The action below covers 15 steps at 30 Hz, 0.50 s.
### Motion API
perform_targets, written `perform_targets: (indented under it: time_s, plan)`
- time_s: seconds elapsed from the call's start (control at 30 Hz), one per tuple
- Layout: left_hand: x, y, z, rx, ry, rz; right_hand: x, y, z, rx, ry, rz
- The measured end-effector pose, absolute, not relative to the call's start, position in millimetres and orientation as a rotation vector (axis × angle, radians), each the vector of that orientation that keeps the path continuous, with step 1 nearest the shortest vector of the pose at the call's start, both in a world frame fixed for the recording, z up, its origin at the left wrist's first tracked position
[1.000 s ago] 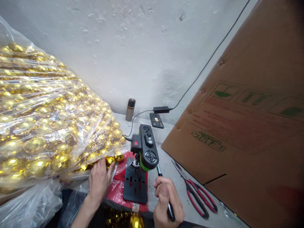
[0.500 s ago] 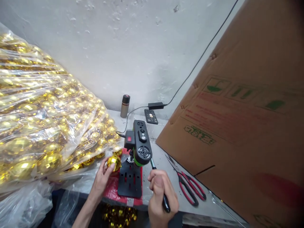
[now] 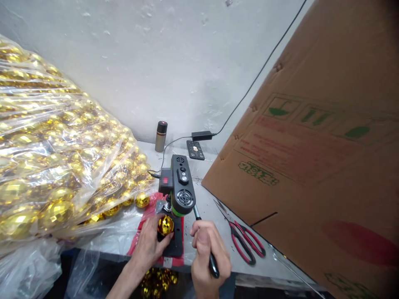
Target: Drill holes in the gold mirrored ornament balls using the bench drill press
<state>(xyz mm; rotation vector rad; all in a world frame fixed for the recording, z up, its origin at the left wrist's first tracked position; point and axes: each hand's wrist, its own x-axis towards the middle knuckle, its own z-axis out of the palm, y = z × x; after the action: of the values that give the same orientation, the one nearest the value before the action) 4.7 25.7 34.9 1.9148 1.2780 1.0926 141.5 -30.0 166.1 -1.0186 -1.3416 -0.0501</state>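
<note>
A gold mirrored ball (image 3: 166, 225) is between the thumb and fingers of my left hand (image 3: 149, 240), over the black base plate (image 3: 174, 249) of a small bench drill press. The machine's black head (image 3: 183, 185), with round vents and a green lower rim, stands just behind and above the ball. My right hand (image 3: 209, 253) is wrapped round the black-gripped lever (image 3: 213, 265) at the machine's right side. Red plastic sheet (image 3: 137, 236) lies under the base. The point where the tool meets the ball is hidden.
A clear bag of gold balls (image 3: 62, 158) fills the left. Red-handled scissors (image 3: 246, 241) lie right of the machine, beside a large cardboard box (image 3: 296, 166). Behind stand a bottle (image 3: 161, 137), a phone (image 3: 195, 150) and a power adapter (image 3: 202, 135). Gold balls (image 3: 157, 282) show below the table edge.
My left hand has carried the gold ball rightward from the machine's left side to over the base plate. My right hand keeps its hold on the lever. The view has shifted slightly.
</note>
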Motion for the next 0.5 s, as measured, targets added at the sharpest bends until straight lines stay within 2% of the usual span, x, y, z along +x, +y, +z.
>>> perform_targets:
  time_s: [0.3,0.5]
  plan:
    - [20.2,32.3,31.9,1.916,1.325,0.991,143.0,-31.4,165.8,-1.017,-1.359,-0.06]
    - [20.7,32.2,26.5,1.851,1.331,0.958,144.4,-30.2,133.3,-1.017,-1.361,-0.149]
